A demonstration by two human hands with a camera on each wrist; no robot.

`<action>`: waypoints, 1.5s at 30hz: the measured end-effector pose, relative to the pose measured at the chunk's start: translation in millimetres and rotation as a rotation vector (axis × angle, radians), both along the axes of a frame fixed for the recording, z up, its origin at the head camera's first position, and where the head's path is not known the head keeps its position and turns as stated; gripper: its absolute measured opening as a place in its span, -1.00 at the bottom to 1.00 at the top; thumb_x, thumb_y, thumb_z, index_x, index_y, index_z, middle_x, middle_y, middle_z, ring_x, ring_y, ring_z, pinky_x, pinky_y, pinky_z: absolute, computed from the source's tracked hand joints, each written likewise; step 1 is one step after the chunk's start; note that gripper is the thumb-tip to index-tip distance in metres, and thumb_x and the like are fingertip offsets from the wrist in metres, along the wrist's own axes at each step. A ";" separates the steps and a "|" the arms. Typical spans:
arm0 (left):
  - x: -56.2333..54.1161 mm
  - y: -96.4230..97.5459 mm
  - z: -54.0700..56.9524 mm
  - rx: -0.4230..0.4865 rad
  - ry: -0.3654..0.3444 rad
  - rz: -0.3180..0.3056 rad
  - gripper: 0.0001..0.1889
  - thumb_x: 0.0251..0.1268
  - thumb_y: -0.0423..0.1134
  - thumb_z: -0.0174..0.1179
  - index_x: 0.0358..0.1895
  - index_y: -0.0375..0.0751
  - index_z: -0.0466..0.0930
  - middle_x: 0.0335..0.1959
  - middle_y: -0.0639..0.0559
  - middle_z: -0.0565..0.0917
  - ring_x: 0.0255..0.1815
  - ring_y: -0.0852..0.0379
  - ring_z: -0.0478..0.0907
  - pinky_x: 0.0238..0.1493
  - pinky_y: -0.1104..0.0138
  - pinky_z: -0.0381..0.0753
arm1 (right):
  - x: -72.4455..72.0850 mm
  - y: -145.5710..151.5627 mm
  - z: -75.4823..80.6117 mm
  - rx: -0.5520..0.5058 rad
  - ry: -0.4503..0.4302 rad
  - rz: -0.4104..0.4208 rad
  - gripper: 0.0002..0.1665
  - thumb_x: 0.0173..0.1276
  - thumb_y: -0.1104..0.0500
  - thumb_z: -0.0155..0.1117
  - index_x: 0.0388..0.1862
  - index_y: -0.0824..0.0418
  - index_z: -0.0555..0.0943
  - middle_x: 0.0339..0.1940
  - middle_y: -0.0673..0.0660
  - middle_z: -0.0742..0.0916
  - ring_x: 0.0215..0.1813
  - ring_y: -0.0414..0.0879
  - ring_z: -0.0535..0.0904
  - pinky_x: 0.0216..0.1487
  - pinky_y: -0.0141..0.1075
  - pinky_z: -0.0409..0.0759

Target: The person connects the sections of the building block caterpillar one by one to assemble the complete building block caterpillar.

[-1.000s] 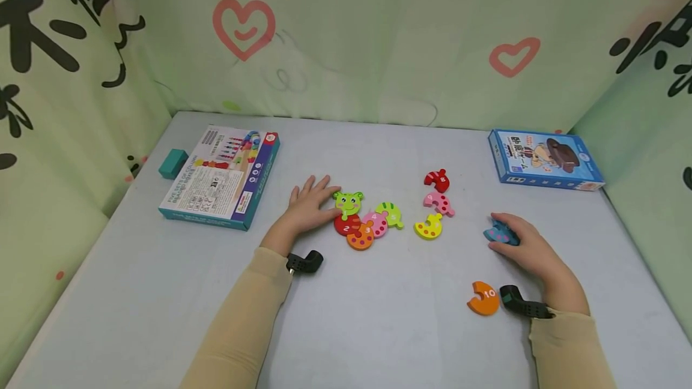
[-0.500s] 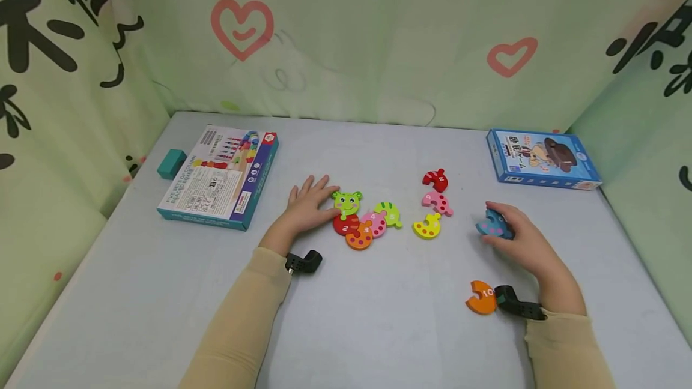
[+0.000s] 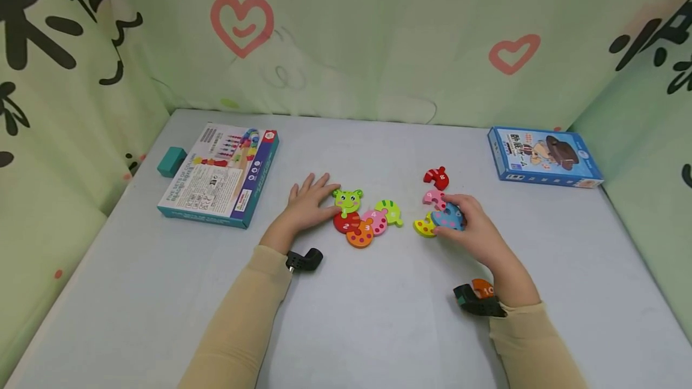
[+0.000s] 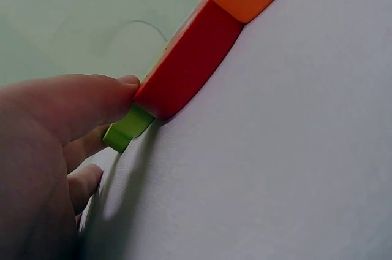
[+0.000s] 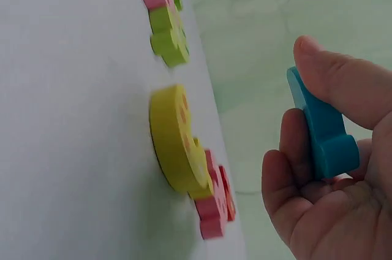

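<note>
My right hand (image 3: pixel 478 230) pinches a blue spotted puzzle piece (image 3: pixel 449 217) between thumb and fingers. In the right wrist view the blue piece (image 5: pixel 324 128) is held off the table. It overlaps the yellow spotted piece (image 3: pixel 424 228) and the pink piece (image 3: pixel 432 197) in the head view. My left hand (image 3: pixel 308 210) lies with fingers spread at the left side of a joined caterpillar puzzle. Its thumb touches the edge by the green face piece (image 3: pixel 348 200) and red piece 2 (image 3: pixel 346 223). Orange piece 3 (image 3: pixel 359 236), pink piece 4 (image 3: pixel 375 221) and green striped piece 5 (image 3: pixel 390 212) continue the chain.
A red piece (image 3: pixel 437 177) lies behind the pink one. Orange piece 10 (image 3: pixel 483 287) is partly hidden by the right wrist camera (image 3: pixel 478 302). A puzzle box (image 3: pixel 216 176) and teal block (image 3: pixel 172 162) stand left, a blue box (image 3: pixel 545 156) back right.
My right hand has lifted the blue piece and carried it left, over beside the yellow and pink pieces. My left hand has stayed at the caterpillar.
</note>
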State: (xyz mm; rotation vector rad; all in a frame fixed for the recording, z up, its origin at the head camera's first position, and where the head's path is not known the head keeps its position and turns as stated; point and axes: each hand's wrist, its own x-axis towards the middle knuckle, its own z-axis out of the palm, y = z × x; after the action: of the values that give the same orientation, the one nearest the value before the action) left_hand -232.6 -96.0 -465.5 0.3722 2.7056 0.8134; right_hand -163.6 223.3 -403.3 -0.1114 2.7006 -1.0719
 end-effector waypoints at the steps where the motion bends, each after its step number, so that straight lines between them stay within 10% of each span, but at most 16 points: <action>1: 0.0 -0.1 0.2 0.001 -0.001 -0.001 -0.37 0.17 0.15 0.04 0.34 0.14 0.21 0.48 0.08 -0.06 0.49 -0.04 -0.38 0.36 -0.11 -0.46 | -0.5 -6.2 -1.5 -0.007 -0.001 0.000 -0.21 0.16 0.10 0.30 0.31 0.24 0.19 0.31 0.35 0.21 0.26 0.28 0.17 0.22 0.16 0.28; 13: -0.4 0.4 1.2 0.002 -0.005 -0.005 -0.37 0.18 0.14 0.04 0.34 0.13 0.22 0.48 0.07 -0.06 0.49 -0.05 -0.37 0.36 -0.11 -0.46 | -6.7 -56.6 -28.1 -0.103 -0.022 0.043 -0.20 0.16 0.15 0.30 0.34 0.15 0.18 0.29 0.21 0.40 0.32 0.13 0.23 0.31 0.07 0.22; 45: 2.8 1.0 3.8 0.006 0.004 0.002 -0.40 0.18 0.10 0.04 0.32 0.11 0.24 0.47 0.06 -0.04 0.49 -0.04 -0.34 0.36 -0.11 -0.44 | -6.7 -55.9 -44.4 0.062 0.049 0.080 -0.21 0.12 0.04 0.33 0.32 0.14 0.28 0.31 0.23 0.32 0.30 0.15 0.24 0.27 0.08 0.27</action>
State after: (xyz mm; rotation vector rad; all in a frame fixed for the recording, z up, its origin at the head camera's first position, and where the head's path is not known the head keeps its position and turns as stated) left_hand -229.8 -95.0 -461.7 0.3726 2.7081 0.8229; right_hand -170.3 167.4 -447.7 -0.2350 2.7443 -0.9738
